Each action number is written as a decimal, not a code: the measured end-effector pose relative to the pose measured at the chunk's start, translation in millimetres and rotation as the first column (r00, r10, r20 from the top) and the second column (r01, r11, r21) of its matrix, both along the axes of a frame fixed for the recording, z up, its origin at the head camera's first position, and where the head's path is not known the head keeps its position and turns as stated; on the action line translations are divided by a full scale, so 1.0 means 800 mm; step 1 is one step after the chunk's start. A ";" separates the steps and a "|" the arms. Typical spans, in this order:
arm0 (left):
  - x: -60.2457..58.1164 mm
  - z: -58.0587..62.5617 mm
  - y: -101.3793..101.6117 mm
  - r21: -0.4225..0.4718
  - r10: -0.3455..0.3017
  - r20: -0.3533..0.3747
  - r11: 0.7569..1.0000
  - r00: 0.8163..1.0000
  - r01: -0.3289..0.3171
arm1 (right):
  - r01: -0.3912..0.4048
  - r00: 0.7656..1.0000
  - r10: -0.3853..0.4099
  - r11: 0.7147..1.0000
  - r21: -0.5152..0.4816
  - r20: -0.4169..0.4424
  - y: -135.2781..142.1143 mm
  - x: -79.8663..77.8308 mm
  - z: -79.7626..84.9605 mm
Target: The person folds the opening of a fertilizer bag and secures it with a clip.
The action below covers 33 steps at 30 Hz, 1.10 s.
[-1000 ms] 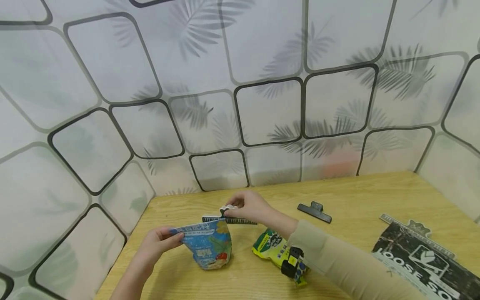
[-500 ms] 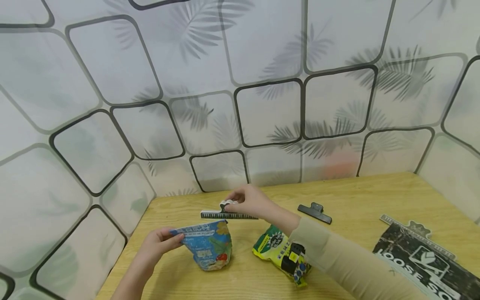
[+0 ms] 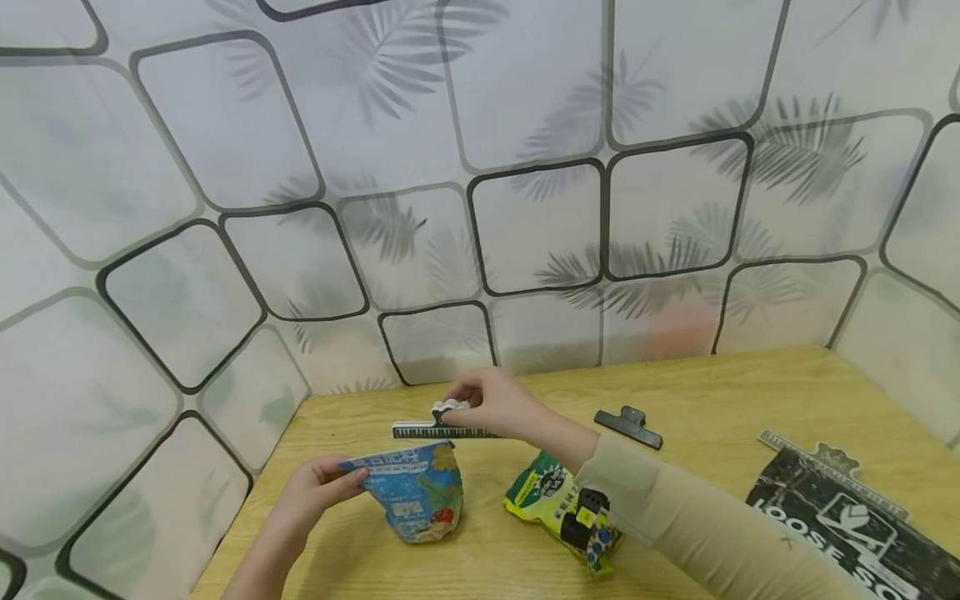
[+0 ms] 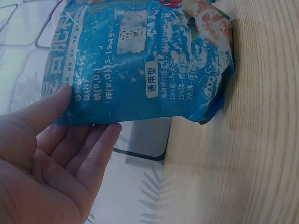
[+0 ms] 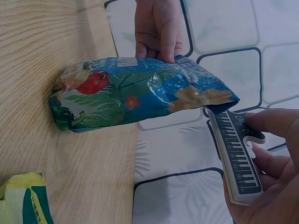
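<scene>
A blue fertilizer bag (image 3: 420, 496) with printed vegetables stands on the table, its top narrowed to a flat edge. My left hand (image 3: 318, 492) pinches the upper left corner of the bag between thumb and fingers; the left wrist view shows the label side (image 4: 126, 65). My right hand (image 3: 498, 408) holds a long bag clip (image 3: 423, 432) with a piano-key pattern by its handles. In the head view the clip is level, just above the bag's top edge. The right wrist view shows the clip (image 5: 238, 163) close to the bag's top corner; whether they touch I cannot tell.
A yellow-green bag (image 3: 532, 496) lies under my right forearm, partly covered by it. Behind it is a black clip (image 3: 630, 427). On the right lies a black bag (image 3: 855, 517) with a grey clip (image 3: 836, 458) along its top. A patterned wall (image 3: 540, 225) borders the wooden table (image 3: 360, 575).
My right hand has lifted the clip slightly from behind the bag's top edge and shifted it a little left. My left hand and the bag have stayed nearly still.
</scene>
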State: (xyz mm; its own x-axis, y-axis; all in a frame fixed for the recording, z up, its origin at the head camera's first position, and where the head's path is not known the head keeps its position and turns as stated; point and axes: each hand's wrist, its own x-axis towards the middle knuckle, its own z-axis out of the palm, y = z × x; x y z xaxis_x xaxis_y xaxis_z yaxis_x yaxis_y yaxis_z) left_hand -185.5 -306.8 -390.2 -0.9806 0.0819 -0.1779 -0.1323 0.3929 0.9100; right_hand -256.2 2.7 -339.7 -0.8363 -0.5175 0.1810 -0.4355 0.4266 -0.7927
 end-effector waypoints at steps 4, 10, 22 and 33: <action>0.000 0.000 0.000 -0.004 0.004 0.004 1.000 1.000 -0.004 | 0.005 1.000 -0.005 1.000 0.017 -0.023 -0.003 0.002 0.002; 0.001 -0.001 0.001 -0.005 0.017 0.003 1.000 1.000 -0.017 | -0.015 1.000 0.015 1.000 0.010 -0.024 -0.005 0.007 0.008; -0.001 -0.002 0.003 -0.006 0.027 -0.001 1.000 1.000 -0.027 | -0.040 0.998 0.040 0.999 0.011 -0.048 -0.006 0.014 0.015; -0.001 -0.003 0.002 0.009 0.022 -0.013 1.000 1.000 -0.022 | -0.057 0.989 0.061 0.998 0.033 -0.136 -0.011 0.020 0.025</action>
